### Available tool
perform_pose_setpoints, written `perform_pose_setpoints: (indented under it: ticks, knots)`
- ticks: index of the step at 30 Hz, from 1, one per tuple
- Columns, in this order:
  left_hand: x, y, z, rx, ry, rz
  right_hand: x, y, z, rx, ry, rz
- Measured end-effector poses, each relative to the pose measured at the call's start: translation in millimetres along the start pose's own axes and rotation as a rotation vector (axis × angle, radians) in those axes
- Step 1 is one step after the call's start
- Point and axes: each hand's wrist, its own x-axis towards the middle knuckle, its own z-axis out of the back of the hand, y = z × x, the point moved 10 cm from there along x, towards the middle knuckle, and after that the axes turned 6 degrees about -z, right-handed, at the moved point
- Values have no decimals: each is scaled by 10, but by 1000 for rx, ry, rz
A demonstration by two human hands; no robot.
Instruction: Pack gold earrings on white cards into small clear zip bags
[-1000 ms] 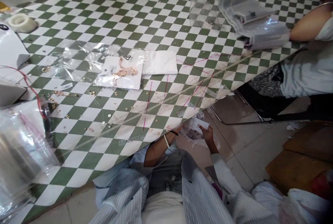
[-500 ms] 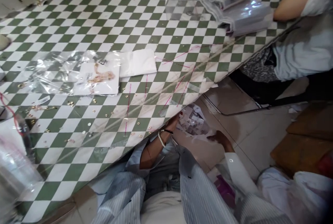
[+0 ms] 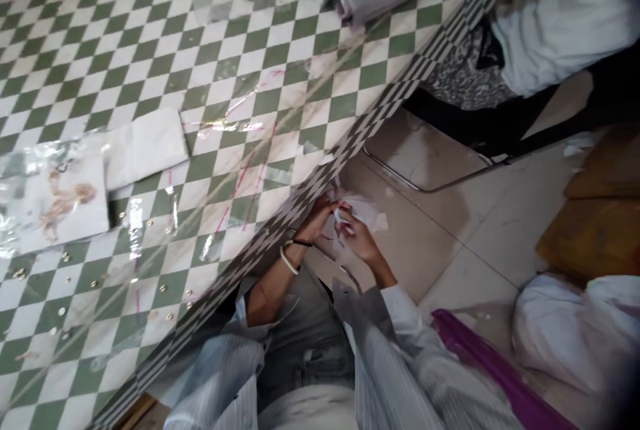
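Green-and-white checkered table (image 3: 280,83) is running overhead while the left hand (image 3: 315,220) and right hand (image 3: 357,240) are working just below its edge, fingers closed narrowly, pinching a crumpled white wrapper (image 3: 365,217) between them.

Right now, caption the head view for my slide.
Left hand and right hand pinch crumpled white wrapping below the green-checkered table's edge.

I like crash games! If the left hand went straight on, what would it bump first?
The left hand would probably bump the crumpled white wrapping at its fingertips first. The checkered table edge is close too, so depth is unclear.
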Motion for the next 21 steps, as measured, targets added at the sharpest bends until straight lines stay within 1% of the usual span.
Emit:
perform_pose_setpoints:
  ticks: [2,4,5,6,7,8,9,11,14,16,18,21]
  knots:
    - [101,-67,-106,-9,14,-8,148,-415,502,10,-109,-117]
    - [179,-95,-230,-22,27,-9,299,-941,1024,-16,-249,-271]
    - [209,-104,-279,-29,29,-8,363,-1210,1220,-42,-300,-349]
    - [233,-114,-313,-35,27,-7,420,-1473,1357,-73,-334,-427]
    - [253,-127,-331,-40,20,-7,470,-1724,1431,-106,-351,-499]
    - [269,-143,-336,-43,11,-8,516,-1957,1451,-138,-355,-566]
    - [282,-161,-331,-46,1,-10,561,-2173,1426,-170,-351,-628]
    - [302,-192,-311,-45,-18,-17,659,-2548,1295,-226,-327,-734]
    - [328,-177,-274,-24,-51,-10,873,-2978,1075,-302,-294,-843]
    - [350,-109,-260,-1,-64,21,1071,-3182,978,-345,-283,-873]
    - [385,-44,-250,21,-68,43,1284,-3323,908,-375,-272,-872]
    - [458,-31,-205,43,-87,32,1546,-3410,785,-370,-231,-828]
